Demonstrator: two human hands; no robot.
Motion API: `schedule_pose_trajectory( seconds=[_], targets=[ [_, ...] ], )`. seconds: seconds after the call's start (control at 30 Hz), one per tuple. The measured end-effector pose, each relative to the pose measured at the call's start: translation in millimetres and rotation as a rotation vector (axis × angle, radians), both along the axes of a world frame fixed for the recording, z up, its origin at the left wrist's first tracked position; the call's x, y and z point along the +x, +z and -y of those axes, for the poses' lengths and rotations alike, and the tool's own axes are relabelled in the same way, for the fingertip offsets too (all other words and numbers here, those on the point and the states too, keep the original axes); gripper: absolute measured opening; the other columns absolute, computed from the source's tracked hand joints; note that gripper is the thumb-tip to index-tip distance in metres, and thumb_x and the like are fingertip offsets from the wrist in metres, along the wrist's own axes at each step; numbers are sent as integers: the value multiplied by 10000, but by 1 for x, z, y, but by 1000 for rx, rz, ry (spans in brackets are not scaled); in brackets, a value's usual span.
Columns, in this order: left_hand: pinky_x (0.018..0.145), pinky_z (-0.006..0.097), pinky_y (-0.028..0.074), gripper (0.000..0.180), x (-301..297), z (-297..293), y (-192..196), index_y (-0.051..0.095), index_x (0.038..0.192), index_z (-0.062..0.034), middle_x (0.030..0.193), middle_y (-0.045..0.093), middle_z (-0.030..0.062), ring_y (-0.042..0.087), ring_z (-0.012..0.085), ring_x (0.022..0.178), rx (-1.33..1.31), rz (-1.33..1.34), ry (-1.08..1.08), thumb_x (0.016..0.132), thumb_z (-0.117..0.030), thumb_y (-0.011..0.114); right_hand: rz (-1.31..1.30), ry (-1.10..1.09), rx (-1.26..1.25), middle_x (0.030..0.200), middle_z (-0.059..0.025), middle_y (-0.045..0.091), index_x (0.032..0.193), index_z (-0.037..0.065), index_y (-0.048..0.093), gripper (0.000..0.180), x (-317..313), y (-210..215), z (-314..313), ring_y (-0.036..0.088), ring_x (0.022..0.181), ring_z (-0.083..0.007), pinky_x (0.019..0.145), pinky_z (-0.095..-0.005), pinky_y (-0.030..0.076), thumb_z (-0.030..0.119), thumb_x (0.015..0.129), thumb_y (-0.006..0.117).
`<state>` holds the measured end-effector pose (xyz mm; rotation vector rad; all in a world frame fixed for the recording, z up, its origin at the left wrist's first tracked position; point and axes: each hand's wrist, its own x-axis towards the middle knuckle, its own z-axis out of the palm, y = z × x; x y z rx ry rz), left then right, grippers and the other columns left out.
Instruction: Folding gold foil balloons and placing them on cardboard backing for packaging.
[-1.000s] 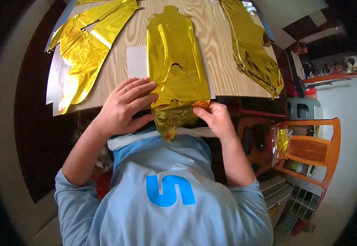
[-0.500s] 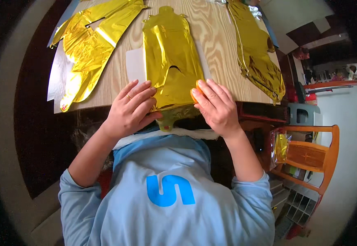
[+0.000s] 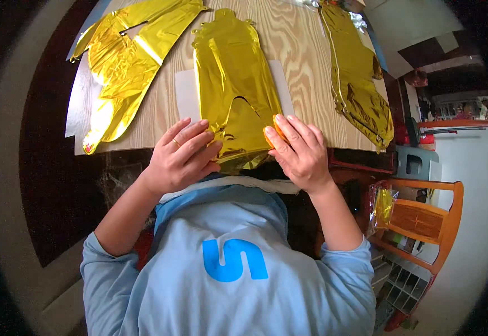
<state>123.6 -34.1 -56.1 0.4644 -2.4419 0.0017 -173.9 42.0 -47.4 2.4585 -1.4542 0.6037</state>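
A flat, deflated gold foil balloon (image 3: 230,67) lies in the middle of the table, with a narrow tab at its far end. A curved slit cuts its near half, and the foil below is creased. My left hand (image 3: 179,151) closes on its near left edge, fingers above and thumb lower. On the near right edge my right hand (image 3: 300,151) is closed too, with an orange patch (image 3: 276,134) under its fingers; whether that patch is part of the foil I cannot tell. The balloon's near end bends over the table edge toward my lap.
Another gold foil balloon (image 3: 126,78) lies at the left of the wood-grain table (image 3: 294,50), and a third (image 3: 358,78) at the right. White sheet material (image 3: 186,92) shows beneath the middle one. A wooden chair (image 3: 417,221) with a plastic packet (image 3: 384,207) stands at the right.
Both hands have shifted slightly toward me, holding the near edges. The near part of the foil has creased more, and the slit looks wider. The hanging near end is less visible.
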Motion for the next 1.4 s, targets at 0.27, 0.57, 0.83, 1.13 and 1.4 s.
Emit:
schedule_pose_trajectory(
  seconds=[0.27,0.57,0.83,1.13,1.4],
  targets=[
    [1081,518,442,419,1,-2,-8,712,1139,-82,1185,642,106,636,326,1183,-10,-22,22,773,-257,817,-40,9,-57,1333,-106,622,1273,141,668,382,0,-1,3,598,1166,-296,933,-421,456,302,930,626],
    [1068,497,463,375,0,6,-4,702,1156,-28,1225,660,146,638,323,1193,0,13,22,802,-133,766,-12,-16,-93,1315,-102,640,1254,125,681,380,1,-6,4,605,1149,-290,924,-412,459,289,914,651],
    [1029,465,496,253,1,5,-1,716,1096,-23,1128,712,124,683,287,1121,-28,-2,0,848,-75,709,17,-9,-116,1241,-101,678,1183,71,713,333,4,-2,-2,627,1096,-272,880,-383,478,244,903,663],
    [948,473,548,235,3,19,32,706,1052,19,1065,718,139,705,279,1046,-40,13,-166,834,-67,711,-35,97,-94,1095,-149,710,1098,1,701,256,-5,31,0,687,954,-258,757,-354,538,126,880,658],
    [921,399,572,235,-22,94,163,730,1073,-24,1071,713,83,708,186,1008,-627,14,-183,864,-130,716,-264,62,-548,1014,-155,728,1077,2,696,211,-28,140,56,726,878,-244,683,-335,558,127,912,656]
  ],
)
